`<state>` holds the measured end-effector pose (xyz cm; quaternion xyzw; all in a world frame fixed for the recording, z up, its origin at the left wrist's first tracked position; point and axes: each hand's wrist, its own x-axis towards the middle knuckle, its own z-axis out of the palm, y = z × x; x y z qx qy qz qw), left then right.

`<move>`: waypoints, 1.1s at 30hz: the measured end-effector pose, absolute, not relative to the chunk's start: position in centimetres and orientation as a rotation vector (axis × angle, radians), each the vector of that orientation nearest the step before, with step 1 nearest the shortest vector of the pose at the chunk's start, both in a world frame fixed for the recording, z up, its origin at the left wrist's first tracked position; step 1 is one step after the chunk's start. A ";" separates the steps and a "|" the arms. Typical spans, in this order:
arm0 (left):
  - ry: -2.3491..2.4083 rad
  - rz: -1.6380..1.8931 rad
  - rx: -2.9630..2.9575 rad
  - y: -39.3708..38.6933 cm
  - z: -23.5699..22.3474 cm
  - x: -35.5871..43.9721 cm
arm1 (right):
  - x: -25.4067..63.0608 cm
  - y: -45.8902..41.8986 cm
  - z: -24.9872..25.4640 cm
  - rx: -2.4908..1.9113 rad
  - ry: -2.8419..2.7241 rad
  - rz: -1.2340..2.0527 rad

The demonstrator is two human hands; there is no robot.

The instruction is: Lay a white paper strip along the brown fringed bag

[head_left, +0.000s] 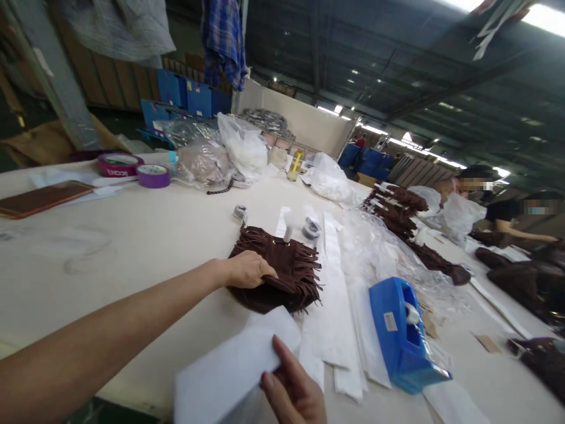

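A dark brown fringed bag (291, 265) with small metal eyelets lies on the pale table in front of me. My left hand (249, 270) is closed on its near edge, fingers curled over the rim. A white wrapped piece stands up from the bag's far side. Lower down, my right hand (293, 383) pinches a folded white sheet (233, 365) between thumb and fingers, just short of the bag. Flat white strips (333, 294) lie to the right of the bag. What is inside the bag is hidden.
A blue tape dispenser (392, 335) stands at the right. Tape rolls (153, 176) and a phone (44, 197) lie at the left. Plastic bags (242, 144) sit at the back. Stacked brown fringed pieces (392, 206) are farther right, near two co-workers.
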<state>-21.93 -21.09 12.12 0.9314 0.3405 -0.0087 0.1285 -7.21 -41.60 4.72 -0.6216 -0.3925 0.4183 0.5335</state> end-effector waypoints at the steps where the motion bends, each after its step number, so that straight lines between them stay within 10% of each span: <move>1: 0.989 -0.036 2.701 -21.0 12.4 -21.9 | -8.2 -40.1 4.4 -1.407 -0.896 1.090; 24: 0.900 -0.017 3.041 -24.7 8.3 -22.5 | -9.5 -32.8 1.6 -1.355 -0.610 1.028; 33: 1.007 0.317 3.253 -26.8 2.1 -23.5 | -5.8 -31.0 3.8 -1.163 -1.945 -0.527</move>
